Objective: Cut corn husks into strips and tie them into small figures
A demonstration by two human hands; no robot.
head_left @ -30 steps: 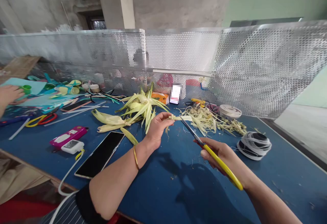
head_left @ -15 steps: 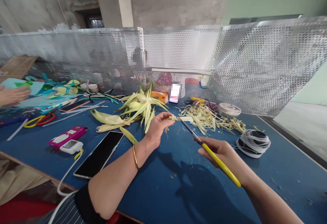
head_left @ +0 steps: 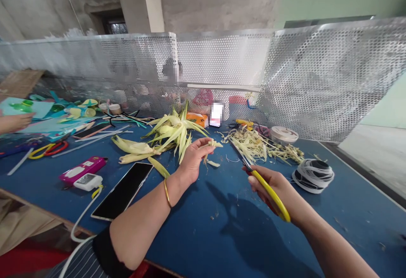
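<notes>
Head view: now showing a shorter husk strip [head_left: 217,144] and new offcut [head_left: 214,164] mid-frame. Pinching it with left hand [head_left: 194,159]; gripping scissors [head_left: 268,188] in curled right hand [head_left: 281,184].

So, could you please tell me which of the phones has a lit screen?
The upright phone beside the orange packet; the large phone by the left forearm and the pink-edged one lie flat with dark screens.

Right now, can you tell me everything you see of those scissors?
The scissors have slim, grey, metal-looking blades and a yellow handle. The right grip holds the handle above the blue table; the blades slant forward and left, looking shut or nearly so. Whether they touch the husk shreds, I can't tell.
</notes>
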